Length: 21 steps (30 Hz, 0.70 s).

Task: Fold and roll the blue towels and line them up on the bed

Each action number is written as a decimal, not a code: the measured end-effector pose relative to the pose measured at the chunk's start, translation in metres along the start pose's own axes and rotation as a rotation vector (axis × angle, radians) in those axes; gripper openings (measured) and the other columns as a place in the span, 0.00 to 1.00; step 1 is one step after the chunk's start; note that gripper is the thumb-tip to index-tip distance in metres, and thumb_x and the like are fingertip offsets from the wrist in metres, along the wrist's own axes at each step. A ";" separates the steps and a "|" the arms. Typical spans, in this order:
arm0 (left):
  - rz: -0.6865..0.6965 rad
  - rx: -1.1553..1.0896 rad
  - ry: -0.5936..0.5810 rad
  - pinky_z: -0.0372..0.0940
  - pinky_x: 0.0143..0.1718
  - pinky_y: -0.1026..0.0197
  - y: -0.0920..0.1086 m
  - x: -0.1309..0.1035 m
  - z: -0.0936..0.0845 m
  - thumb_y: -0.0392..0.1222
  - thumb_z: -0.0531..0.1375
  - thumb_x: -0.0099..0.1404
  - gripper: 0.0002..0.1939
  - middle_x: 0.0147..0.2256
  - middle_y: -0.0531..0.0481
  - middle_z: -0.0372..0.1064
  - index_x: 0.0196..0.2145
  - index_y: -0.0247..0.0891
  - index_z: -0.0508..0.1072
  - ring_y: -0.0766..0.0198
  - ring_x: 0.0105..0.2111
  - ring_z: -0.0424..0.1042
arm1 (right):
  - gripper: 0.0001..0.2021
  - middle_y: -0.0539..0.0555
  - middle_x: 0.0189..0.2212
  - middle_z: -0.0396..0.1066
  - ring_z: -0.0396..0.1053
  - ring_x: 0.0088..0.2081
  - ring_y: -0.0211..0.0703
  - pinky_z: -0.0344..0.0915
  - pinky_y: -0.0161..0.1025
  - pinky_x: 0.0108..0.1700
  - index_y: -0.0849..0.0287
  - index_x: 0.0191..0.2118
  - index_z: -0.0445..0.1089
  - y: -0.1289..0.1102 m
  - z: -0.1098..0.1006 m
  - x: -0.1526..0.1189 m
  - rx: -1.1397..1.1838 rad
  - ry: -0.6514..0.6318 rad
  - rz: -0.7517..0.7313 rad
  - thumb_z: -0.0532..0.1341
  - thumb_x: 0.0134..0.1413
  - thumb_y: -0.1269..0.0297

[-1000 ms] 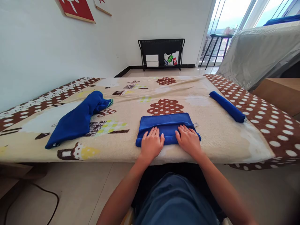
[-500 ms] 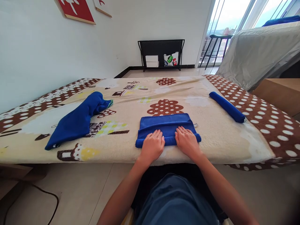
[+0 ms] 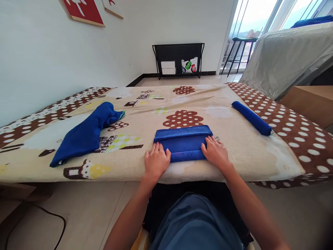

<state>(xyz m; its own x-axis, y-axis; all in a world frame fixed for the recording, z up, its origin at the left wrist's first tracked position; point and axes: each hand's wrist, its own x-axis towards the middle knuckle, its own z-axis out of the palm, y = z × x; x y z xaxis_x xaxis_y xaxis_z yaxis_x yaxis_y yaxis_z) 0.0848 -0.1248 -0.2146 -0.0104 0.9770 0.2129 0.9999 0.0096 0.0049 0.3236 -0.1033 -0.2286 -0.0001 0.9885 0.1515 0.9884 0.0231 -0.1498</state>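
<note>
Wht wall (image 3: 137, 31), blk shelf (image 3: 178, 52), patterned blanket (image 3: 145, 121) — folded blue cloth (image 3: 184, 142) atop

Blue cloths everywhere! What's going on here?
Somebody has both hands on the middle cloth. The left hand is on its left end and the right hand is on its right end. That cloth is folded, with creases running across it, near the front edge of the patterned blanket. Neither hand touches the other two: a crumpled cloth lies off to the left, and a neat blue roll lies off to the right.
</note>
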 end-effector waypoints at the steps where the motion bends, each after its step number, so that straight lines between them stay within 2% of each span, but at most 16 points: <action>1: -0.019 0.021 0.001 0.58 0.61 0.42 -0.003 0.001 0.000 0.45 0.44 0.72 0.27 0.61 0.32 0.63 0.59 0.24 0.68 0.48 0.62 0.63 | 0.25 0.67 0.63 0.61 0.56 0.66 0.55 0.53 0.52 0.64 0.70 0.60 0.64 0.000 -0.001 0.000 -0.017 -0.006 0.018 0.47 0.67 0.59; 4: -0.002 0.054 -0.004 0.53 0.64 0.39 0.001 0.005 -0.002 0.44 0.44 0.72 0.28 0.61 0.28 0.63 0.58 0.21 0.68 0.45 0.63 0.62 | 0.26 0.73 0.62 0.60 0.56 0.66 0.61 0.49 0.56 0.65 0.76 0.60 0.63 -0.008 -0.002 0.000 -0.045 -0.005 0.017 0.46 0.67 0.61; 6: 0.090 0.024 -0.043 0.50 0.66 0.40 0.011 0.010 -0.003 0.43 0.42 0.73 0.28 0.63 0.29 0.60 0.60 0.21 0.65 0.47 0.64 0.59 | 0.26 0.74 0.62 0.61 0.57 0.65 0.60 0.49 0.55 0.65 0.77 0.60 0.63 -0.018 -0.003 0.001 -0.033 -0.018 -0.042 0.44 0.68 0.63; 10: 0.407 -0.126 -0.221 0.51 0.67 0.48 0.035 0.023 -0.004 0.42 0.40 0.73 0.28 0.68 0.41 0.51 0.66 0.30 0.58 0.58 0.68 0.52 | 0.24 0.62 0.65 0.60 0.56 0.67 0.48 0.52 0.45 0.65 0.66 0.63 0.63 -0.039 -0.001 0.007 0.032 -0.092 -0.239 0.44 0.68 0.64; 12: 0.463 -0.154 -0.269 0.49 0.68 0.51 0.043 0.030 -0.003 0.42 0.42 0.73 0.28 0.69 0.48 0.49 0.68 0.35 0.56 0.63 0.69 0.50 | 0.24 0.57 0.66 0.59 0.55 0.67 0.43 0.52 0.42 0.66 0.62 0.64 0.62 -0.044 0.001 0.014 0.063 -0.124 -0.298 0.46 0.67 0.64; 16: 0.344 -0.139 -0.274 0.48 0.69 0.47 0.039 0.038 0.000 0.44 0.43 0.71 0.30 0.69 0.48 0.47 0.68 0.35 0.55 0.61 0.69 0.48 | 0.25 0.56 0.66 0.58 0.54 0.68 0.43 0.52 0.44 0.66 0.61 0.65 0.61 -0.038 0.002 0.026 0.087 -0.134 -0.248 0.48 0.65 0.63; 21: 0.091 -0.078 -0.217 0.50 0.66 0.41 0.013 0.042 0.002 0.44 0.43 0.70 0.31 0.68 0.35 0.49 0.66 0.25 0.57 0.52 0.68 0.51 | 0.25 0.65 0.66 0.57 0.54 0.68 0.54 0.53 0.52 0.65 0.68 0.63 0.62 -0.012 0.001 0.031 0.055 -0.080 -0.050 0.48 0.66 0.59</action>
<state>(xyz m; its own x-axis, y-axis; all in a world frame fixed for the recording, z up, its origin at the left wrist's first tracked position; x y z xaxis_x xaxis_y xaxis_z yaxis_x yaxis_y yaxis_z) 0.0974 -0.0831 -0.2078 0.0887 0.9961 0.0011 0.9934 -0.0886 0.0727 0.3121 -0.0727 -0.2230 -0.0638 0.9946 0.0816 0.9770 0.0789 -0.1980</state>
